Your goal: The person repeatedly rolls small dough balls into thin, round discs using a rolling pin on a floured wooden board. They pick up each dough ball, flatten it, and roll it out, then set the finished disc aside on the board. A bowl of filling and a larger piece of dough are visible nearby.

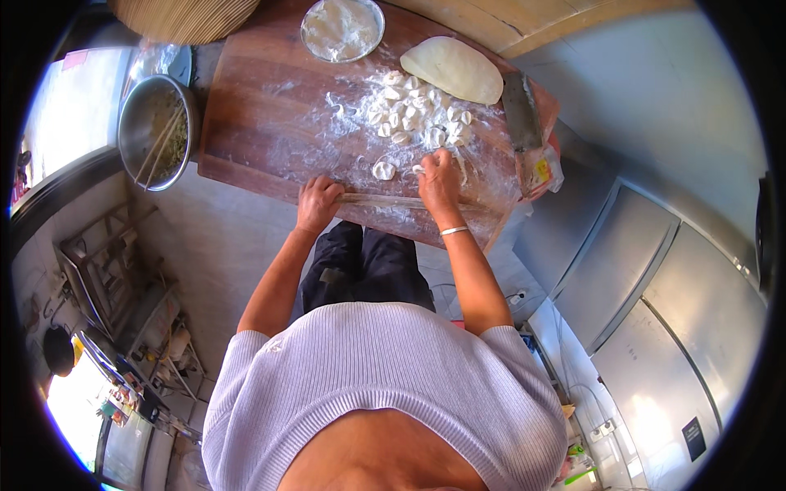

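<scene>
At the near edge of a floury wooden board (270,139), my left hand (319,203) is closed on the left end of a thin wooden rolling pin (378,200). My right hand (440,182) is beyond the pin, its fingers pinched at a small piece of dough (418,168) that they partly hide. Left of those fingers lies a small flattened round of dough (383,170). Several cut dough pieces (401,119) are scattered in flour just past my right hand. Behind them sits a large smooth lump of dough (453,69).
A bowl of flour (379,33) stands at the board's far side. To the left, a metal pot (190,131) holds chopped filling and chopsticks (164,135). A broad flat blade (521,110) lies at the board's right end, near a plastic bag (553,170). Metal cabinets (618,254) stand right.
</scene>
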Action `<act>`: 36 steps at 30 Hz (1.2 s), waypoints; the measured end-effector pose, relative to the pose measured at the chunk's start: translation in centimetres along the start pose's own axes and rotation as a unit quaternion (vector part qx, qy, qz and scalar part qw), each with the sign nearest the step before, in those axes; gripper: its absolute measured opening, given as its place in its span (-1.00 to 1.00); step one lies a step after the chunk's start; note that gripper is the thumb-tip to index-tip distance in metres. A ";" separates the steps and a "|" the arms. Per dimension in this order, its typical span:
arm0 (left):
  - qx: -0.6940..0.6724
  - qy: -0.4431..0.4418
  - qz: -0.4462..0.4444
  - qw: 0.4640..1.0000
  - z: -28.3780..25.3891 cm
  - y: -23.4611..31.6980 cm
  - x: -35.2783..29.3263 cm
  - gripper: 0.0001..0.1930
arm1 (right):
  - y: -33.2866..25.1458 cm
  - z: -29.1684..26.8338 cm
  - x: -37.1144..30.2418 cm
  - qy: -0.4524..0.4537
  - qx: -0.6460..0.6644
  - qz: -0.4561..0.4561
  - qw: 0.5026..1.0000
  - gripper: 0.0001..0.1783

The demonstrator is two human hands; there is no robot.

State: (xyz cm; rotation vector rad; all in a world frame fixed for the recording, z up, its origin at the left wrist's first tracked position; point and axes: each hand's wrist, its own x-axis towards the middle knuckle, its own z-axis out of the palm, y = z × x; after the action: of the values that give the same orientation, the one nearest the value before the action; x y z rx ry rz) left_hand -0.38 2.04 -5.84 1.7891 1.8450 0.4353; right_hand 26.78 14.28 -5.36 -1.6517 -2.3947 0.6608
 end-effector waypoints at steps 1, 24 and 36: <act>0.000 -0.001 -0.002 1.000 0.0 -0.1 0.0 -0.78 | 0.2 0.0 0.2 -0.011 -0.004 0.012 1.000 -0.63; 0.000 0.013 -0.004 1.000 -0.2 -0.2 -0.3 -0.68 | -6.6 1.3 -3.0 -0.026 0.030 -0.108 0.993 -0.42; 0.152 0.104 -0.030 0.982 -0.6 -0.3 5.3 -0.29 | 2.3 0.5 -4.2 0.019 -0.178 0.067 0.982 0.14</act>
State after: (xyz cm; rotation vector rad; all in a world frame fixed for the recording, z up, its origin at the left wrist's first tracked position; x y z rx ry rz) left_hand -0.88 7.29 -6.31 1.9385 2.2050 0.3420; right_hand 30.16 10.94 -6.33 -1.9529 -2.5012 0.2201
